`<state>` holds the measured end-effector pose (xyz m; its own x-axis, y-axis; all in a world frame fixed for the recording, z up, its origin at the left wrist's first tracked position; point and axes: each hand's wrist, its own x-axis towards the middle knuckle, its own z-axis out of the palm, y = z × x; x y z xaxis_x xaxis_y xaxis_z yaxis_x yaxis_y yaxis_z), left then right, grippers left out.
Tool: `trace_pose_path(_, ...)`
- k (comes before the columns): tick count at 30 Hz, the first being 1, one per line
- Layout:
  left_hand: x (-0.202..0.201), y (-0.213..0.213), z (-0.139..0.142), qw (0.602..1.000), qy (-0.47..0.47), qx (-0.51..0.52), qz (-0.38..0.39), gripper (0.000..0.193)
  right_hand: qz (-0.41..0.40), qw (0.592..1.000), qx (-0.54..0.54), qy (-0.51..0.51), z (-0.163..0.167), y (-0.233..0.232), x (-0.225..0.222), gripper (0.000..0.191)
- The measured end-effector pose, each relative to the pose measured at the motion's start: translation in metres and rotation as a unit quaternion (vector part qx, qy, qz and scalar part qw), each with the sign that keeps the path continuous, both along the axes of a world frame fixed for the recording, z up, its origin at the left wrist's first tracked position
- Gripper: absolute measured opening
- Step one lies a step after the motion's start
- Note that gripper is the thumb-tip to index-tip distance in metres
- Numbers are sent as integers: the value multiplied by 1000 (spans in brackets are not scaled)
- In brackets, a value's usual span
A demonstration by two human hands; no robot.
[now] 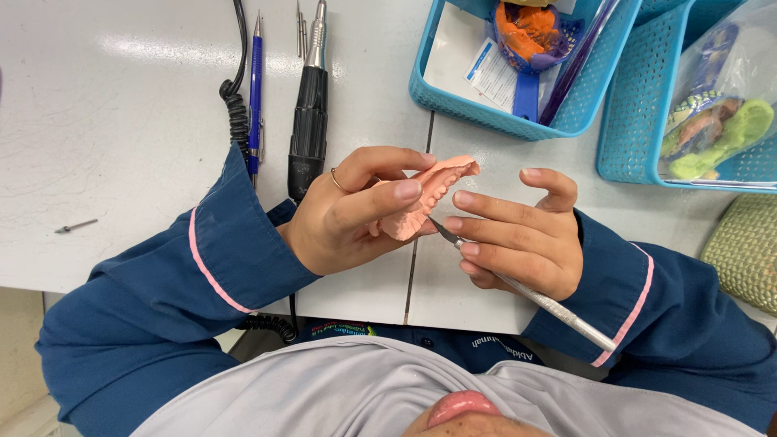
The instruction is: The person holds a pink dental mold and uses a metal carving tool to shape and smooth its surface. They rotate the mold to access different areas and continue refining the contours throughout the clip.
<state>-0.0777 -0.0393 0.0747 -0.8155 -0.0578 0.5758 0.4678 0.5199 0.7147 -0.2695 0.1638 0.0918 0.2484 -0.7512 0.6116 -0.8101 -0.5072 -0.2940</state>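
We see a white counter (121,121) w/ two blue baskets at the far edge: one basket (453,101) holds an orange impression in a blue tray (530,36), the other basket (627,121) holds a bag w/ green putty (728,133). A woven green pad (749,251) sits at the right edge. On the counter's left side lie a black handpiece (309,121) w/ coiled cord (237,117), a blue pen (256,89) just beside it, and a small bur (75,226) well apart.

Our left hand (348,214) grips a pink dental cast (429,198), thumb & fingers wrapped round it, held above the counter near the middle seam. Our right hand (518,239) is closed on a thin metal knife (526,291), blade tip touching the cast's lower edge. Small ring (336,182) on the left hand.
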Motion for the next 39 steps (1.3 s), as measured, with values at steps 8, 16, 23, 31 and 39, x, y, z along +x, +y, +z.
trace_pose_path(8, 5, 1, -3, 998, -42, 53, 4, 96, 19, 1000, -8, 15, 0, -1, -3, 34)
trace_pose_path(16, 6, 3, -8, 995, -48, 92, -13, 97, 21, 1000, -7, 9, 0, -1, -2, 34)
trace_pose_path(23, 6, 6, -7, 987, -65, 138, -42, 99, 30, 999, 10, -31, 1, 1, -3, 33)
trace_pose_path(31, 7, 5, -7, 993, -60, 102, -17, 97, 27, 999, -7, -46, -4, -1, 1, 29)
trace_pose_path(39, 8, 4, -5, 995, -63, 80, -3, 97, 19, 999, -2, -37, -2, -1, 2, 31)
